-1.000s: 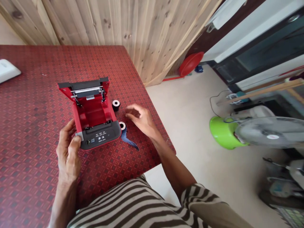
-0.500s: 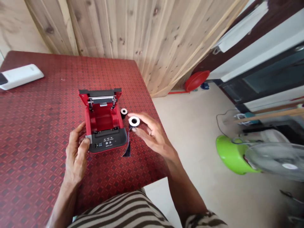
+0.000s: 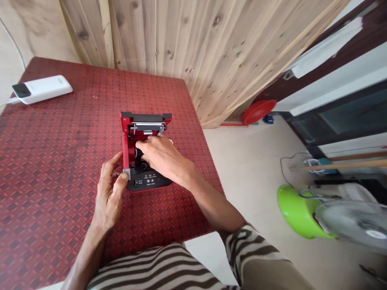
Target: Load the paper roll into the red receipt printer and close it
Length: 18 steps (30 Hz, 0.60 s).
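A red and black printer point(image 3: 151, 182) stands on the table with its lid raised. My left hand point(image 3: 110, 193) grips the printer's left front corner, thumb on a grey patch and fingers along the side. Inside the open compartment, my right hand point(image 3: 161, 155) is closed around a black roll point(image 3: 138, 153), whose left end shows between thumb and fingers. Most of that roll is hidden by the hand. Behind my right hand, only a sliver of a second roll's white rim point(image 3: 171, 141) can be seen.
A white device point(image 3: 46, 89) with a dark end and a cable lies at the back left of the red patterned table point(image 3: 75, 161). Wood planks rise behind. On the floor at the right are a green stool point(image 3: 298, 211), a fan point(image 3: 356, 219) and a red basin point(image 3: 258, 112).
My right hand has moved left with the black roll, from beside the printer into its compartment. The view has shifted, so the printer appears farther right. My left hand still grips its corner.
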Available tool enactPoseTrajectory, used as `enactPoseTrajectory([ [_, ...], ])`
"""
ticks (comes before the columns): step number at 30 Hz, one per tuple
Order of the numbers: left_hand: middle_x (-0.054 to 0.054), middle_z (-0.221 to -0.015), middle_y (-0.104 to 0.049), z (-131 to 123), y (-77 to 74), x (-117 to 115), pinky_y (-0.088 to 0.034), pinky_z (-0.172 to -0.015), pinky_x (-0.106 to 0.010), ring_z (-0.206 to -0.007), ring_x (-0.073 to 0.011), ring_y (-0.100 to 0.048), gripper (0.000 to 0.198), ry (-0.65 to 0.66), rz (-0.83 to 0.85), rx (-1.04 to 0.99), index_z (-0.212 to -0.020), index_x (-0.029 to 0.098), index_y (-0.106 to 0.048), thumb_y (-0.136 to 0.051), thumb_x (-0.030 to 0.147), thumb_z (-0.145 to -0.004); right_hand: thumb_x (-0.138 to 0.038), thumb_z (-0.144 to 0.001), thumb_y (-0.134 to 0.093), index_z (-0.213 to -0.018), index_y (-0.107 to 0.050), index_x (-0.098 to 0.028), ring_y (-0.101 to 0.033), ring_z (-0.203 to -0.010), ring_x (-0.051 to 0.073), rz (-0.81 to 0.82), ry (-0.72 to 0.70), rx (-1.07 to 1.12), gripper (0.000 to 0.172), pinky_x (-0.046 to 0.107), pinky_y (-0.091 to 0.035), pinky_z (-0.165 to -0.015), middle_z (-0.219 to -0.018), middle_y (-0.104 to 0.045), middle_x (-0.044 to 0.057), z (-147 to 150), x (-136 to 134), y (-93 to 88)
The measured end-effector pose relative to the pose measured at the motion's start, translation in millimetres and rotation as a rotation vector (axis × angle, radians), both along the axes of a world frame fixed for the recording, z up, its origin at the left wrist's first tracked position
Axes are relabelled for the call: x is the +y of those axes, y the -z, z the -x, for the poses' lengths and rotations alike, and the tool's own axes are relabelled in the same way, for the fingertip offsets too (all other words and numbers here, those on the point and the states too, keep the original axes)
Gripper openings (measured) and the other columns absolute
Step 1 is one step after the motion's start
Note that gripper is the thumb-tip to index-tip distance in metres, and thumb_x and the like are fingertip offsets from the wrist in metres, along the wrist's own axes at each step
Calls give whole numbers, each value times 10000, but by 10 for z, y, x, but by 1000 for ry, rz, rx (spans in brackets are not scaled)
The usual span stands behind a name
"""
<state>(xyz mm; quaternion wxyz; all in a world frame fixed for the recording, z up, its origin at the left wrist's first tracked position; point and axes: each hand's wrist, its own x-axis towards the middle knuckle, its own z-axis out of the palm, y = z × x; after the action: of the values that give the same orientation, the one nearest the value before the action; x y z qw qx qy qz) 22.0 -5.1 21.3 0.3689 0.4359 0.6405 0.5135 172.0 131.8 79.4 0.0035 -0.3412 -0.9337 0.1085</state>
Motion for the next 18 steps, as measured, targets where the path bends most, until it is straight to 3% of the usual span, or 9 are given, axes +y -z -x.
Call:
enactPoseTrajectory([
  [6, -130, -1425, -692, 11, 18, -5, -480, -1115, -493, -1328, -321, -632, 602, 26, -4, -9, -1540, 224, -622, -592, 567, -1046, -102, -1004, -749, -1028, -816, -180, -777, -867, 263, 36, 15, 21, 106, 409, -576, -885, -876, -819, 92, 7, 63, 30],
  [10, -136, -1409, -706, 16, 10, 2, -501, -1085, -488, -1291, -319, -649, 623, 17, -4, 9, -1544, 208, -628, -593, 579, -1045, -109, -1044, -725, -1109, -810, -155, -799, -935, 267, 97, 39, 87, 116, 393, -592, -879, -990, -844, 121, -65, 10, -41],
  [14, -139, -1431, -719, 39, -4, -9, -538, -1073, -486, -1271, -329, -682, 635, 32, 19, -46, -1521, 208, -654, -639, 599, -1021, -167, -1122, -641, -1238, -781, -130, -811, -1069, 244, 143, -63, 328, 186, 382, -605, -971, -1151, -855, 117, -306, -150, -172],
  [18, -138, -1489, -703, 114, -78, 90, -513, -1167, -513, -1385, -357, -656, 619, -64, -19, -25, -1477, 228, -683, -654, 634, -1011, -288, -1050, -779, -1273, -771, -164, -792, -1110, 232, 132, -150, 491, 255, 391, -612, -1013, -1205, -857, 82, -536, -362, -174],
])
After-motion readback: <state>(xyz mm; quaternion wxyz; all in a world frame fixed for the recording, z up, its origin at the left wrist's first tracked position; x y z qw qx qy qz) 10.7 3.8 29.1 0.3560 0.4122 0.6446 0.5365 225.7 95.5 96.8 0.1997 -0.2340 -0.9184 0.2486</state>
